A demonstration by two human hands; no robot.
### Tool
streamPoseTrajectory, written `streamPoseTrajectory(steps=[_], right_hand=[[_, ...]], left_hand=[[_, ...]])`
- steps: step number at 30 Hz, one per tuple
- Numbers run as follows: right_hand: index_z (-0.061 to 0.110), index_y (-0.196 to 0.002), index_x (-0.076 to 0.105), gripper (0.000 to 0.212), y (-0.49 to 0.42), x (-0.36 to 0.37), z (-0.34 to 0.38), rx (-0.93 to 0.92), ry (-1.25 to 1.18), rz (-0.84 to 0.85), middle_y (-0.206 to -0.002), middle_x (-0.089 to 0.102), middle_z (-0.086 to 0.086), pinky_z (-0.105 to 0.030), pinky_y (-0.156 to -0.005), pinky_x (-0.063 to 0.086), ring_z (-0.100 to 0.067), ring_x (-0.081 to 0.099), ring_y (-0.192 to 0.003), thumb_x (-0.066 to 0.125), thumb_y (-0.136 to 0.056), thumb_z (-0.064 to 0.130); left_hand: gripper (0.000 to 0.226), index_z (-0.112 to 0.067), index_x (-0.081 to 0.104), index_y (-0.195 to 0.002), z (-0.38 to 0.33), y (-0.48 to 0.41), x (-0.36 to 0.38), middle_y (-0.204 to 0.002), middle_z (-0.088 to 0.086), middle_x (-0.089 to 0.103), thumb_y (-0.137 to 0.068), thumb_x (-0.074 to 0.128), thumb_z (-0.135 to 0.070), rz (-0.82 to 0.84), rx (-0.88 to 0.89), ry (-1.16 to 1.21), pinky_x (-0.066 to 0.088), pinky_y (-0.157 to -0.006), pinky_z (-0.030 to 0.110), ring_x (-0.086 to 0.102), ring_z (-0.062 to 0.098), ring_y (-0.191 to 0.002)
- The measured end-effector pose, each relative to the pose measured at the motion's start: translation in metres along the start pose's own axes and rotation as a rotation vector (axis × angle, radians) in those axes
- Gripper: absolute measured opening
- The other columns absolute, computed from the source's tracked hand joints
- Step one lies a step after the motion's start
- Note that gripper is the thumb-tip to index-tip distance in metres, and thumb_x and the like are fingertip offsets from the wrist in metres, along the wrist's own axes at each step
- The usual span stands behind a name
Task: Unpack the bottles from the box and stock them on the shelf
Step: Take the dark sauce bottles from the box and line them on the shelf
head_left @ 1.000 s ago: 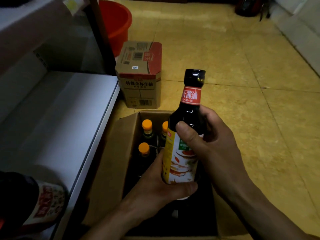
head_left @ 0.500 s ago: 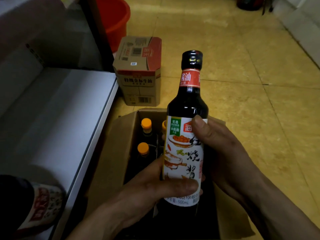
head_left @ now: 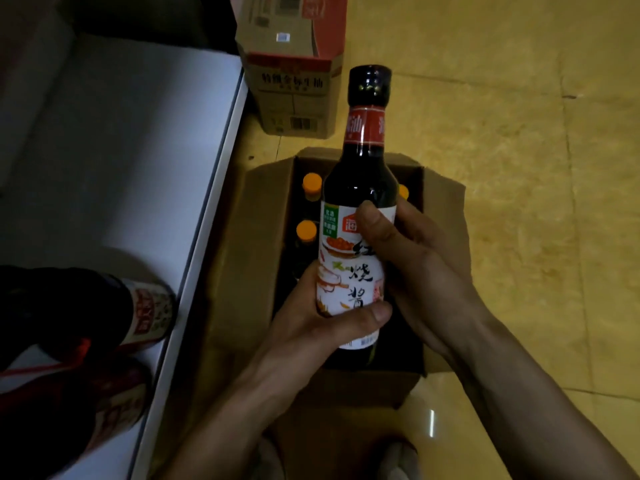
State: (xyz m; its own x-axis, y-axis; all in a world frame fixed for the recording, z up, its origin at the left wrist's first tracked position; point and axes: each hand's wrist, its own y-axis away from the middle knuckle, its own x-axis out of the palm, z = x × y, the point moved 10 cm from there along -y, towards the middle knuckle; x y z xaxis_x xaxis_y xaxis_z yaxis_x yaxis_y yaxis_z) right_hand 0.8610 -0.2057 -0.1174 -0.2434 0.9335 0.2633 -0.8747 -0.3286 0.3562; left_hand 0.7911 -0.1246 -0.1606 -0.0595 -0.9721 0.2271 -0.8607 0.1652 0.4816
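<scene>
Upright above the box (head_left: 349, 386), a bottle (head_left: 358, 216) sits clasped in both hands, left hand (head_left: 322, 323) low, right hand (head_left: 412, 258) at the label (glass, likely heavy and slick; best gripped mid-body).

bottle (head_left: 358, 216) front label: 红烧酱 | bottle neck band: 油 | closed carton (head_left: 292, 64) side: 特级金标生抽
</scene>
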Motion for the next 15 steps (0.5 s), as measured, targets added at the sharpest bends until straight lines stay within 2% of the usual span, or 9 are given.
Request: streamPoseTrajectory(steps=[6, 8, 11, 13, 15], right_hand=[[0.021, -0.140, 0.057, 0.056, 0.033, 0.007, -0.020, 0.085, -0.005, -0.060, -0.130, 0.070, -0.009, -0.060, -0.106, 0.049, -0.029, 0.068, -0.120, 0.068, -0.089, 0.042], [0.018, -0.140, 0.057, 0.057, 0.047, 0.009, -0.027, 0.119, -0.030, -0.072, -0.128, 0.071, -0.012, -0.064, -0.103, 0.049, -0.034, 0.069, -0.118, 0.068, -0.090, 0.043], [0.017, -0.137, 0.059, 0.053, 0.069, 0.010, -0.033, 0.135, -0.030, -0.106, -0.124, 0.073, -0.012, -0.056, -0.097, 0.056, -0.033, 0.071, -0.113, 0.066, -0.091, 0.042], [0.018, -0.134, 0.061, 0.049, 0.082, 0.013, -0.035, 0.142, 0.003, -0.117, -0.122, 0.073, -0.011, -0.048, -0.093, 0.058, -0.030, 0.072, -0.111, 0.062, -0.090, 0.040], [0.022, -0.133, 0.061, 0.043, 0.096, 0.015, -0.039, 0.172, 0.004, -0.120, -0.122, 0.073, -0.010, -0.048, -0.094, 0.058, -0.029, 0.072, -0.112, 0.061, -0.092, 0.036]], left_hand=[[0.060, -0.036, 0.055, -0.132, 0.013, 0.034, 0.004, -0.125, -0.012, 0.073, -0.078, 0.076, -0.022, -0.001, -0.098, 0.039, 0.056, -0.095, 0.026, 0.068, 0.005, -0.116], [0.055, -0.035, 0.057, -0.129, 0.017, 0.050, 0.012, -0.123, -0.011, 0.074, -0.082, 0.080, -0.018, 0.008, -0.115, 0.074, 0.056, -0.092, 0.026, 0.070, 0.006, -0.114], [0.050, -0.025, 0.059, -0.127, 0.027, 0.069, 0.018, -0.116, -0.007, 0.076, -0.084, 0.078, -0.009, -0.005, -0.120, 0.081, 0.057, -0.085, 0.021, 0.073, 0.007, -0.105], [0.059, -0.025, 0.057, -0.132, 0.037, 0.081, 0.018, -0.121, -0.008, 0.075, -0.078, 0.080, -0.020, -0.047, -0.153, 0.083, 0.058, -0.087, 0.022, 0.071, 0.007, -0.110], [0.067, -0.030, 0.056, -0.132, 0.044, 0.097, 0.018, -0.124, -0.011, 0.073, -0.071, 0.084, -0.032, -0.052, -0.203, 0.076, 0.058, -0.089, 0.023, 0.069, 0.006, -0.114]])
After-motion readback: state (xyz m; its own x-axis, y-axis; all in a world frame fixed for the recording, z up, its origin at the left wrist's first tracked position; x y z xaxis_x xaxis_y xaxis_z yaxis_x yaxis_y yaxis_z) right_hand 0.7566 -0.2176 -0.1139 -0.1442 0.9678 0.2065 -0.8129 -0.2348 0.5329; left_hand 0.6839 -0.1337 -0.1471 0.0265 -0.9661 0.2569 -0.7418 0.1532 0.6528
